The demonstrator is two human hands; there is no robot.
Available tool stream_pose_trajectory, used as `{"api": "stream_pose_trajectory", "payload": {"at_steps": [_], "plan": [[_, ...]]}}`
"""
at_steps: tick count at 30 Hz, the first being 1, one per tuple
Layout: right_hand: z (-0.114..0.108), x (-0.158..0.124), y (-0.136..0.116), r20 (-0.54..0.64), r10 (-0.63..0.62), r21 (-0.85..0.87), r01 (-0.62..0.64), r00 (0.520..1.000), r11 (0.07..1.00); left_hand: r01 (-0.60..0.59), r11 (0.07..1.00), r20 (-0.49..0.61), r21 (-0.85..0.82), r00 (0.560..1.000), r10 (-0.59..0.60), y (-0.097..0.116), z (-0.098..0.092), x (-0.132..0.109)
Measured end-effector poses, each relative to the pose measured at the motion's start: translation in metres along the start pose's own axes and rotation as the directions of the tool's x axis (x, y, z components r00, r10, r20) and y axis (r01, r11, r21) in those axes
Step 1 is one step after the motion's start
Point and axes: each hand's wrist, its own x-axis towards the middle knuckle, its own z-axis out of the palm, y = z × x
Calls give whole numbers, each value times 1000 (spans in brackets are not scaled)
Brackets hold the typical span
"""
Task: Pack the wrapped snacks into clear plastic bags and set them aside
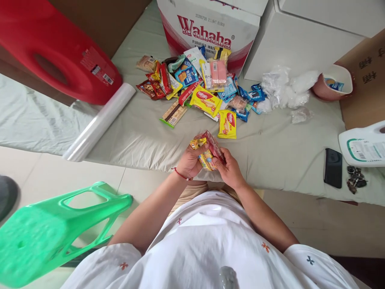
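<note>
Close in front of my body, both hands are closed around small snack packs. My left hand (pixel 192 159), with a red string at its wrist, grips a yellow printed snack packet (pixel 205 159). My right hand (pixel 229 165) has its fingers on a dark red snack packet (pixel 212 145) that lies against the yellow one. Just beyond the hands is a yellow nabati wafer packet (pixel 227 124), and a second nabati packet (pixel 205 100) rests on the pile behind it. A long cracker pack (pixel 173 113) with a green edge lies to the left.
A heap of mixed snacks sits against a Wahaha carton (pixel 210 28). Clear plastic bags (pixel 282 88) and a pink basket (pixel 332 85) are at right, with a phone (pixel 333 168), keys (pixel 355 179) and white bottle (pixel 363 146). Left are a red jug (pixel 69 52), film roll (pixel 99 122) and green stool (pixel 36 237).
</note>
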Motion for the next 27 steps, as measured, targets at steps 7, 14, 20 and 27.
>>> {"api": "stream_pose_trajectory", "payload": {"at_steps": [7, 14, 20, 27], "plan": [[-1, -10, 8, 42, 166, 251, -171, 985, 953, 71, 995, 5, -64, 997, -71, 1, -4, -5], [-33, -52, 5, 26, 387, 371, -369, 922, 853, 95, 986, 93, 140, 990, -109, -20, 5, -11], [-174, -42, -2, -583, 434, 277, -334, 687, 901, -354, 377, 164, 856, 877, 452, 1, -40, -23], [-308, 42, -65, -814, 167, 16, -266, 557, 964, -340, -144, 357, 929, 726, 588, 5, -66, -24]]}}
